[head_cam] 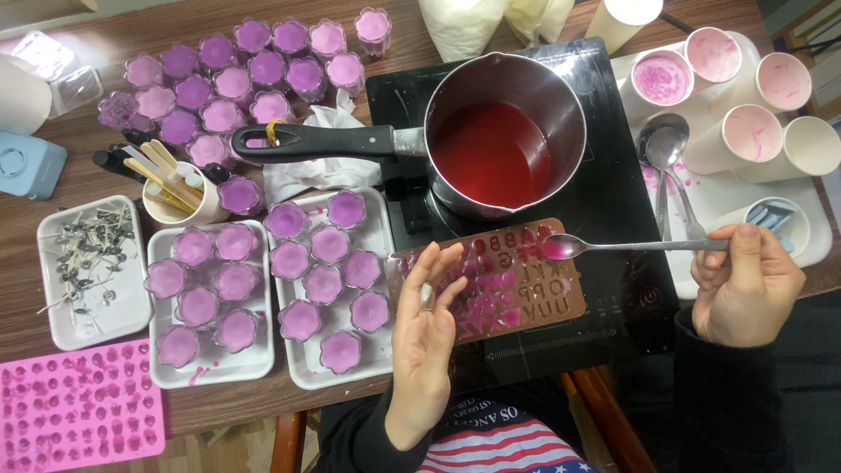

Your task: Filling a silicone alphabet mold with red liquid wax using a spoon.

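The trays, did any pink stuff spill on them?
Yes. Small pink drips lie on the left tray near its front edge, and pink splatters mark the right tray beside the two spare spoons.

Purple candles fill white trays beside a pink mould and wick tray.

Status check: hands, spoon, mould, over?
Right hand holds spoon of pink liquid over brown letter mould. Left hand open, steadying mould. Saucepan close behind.
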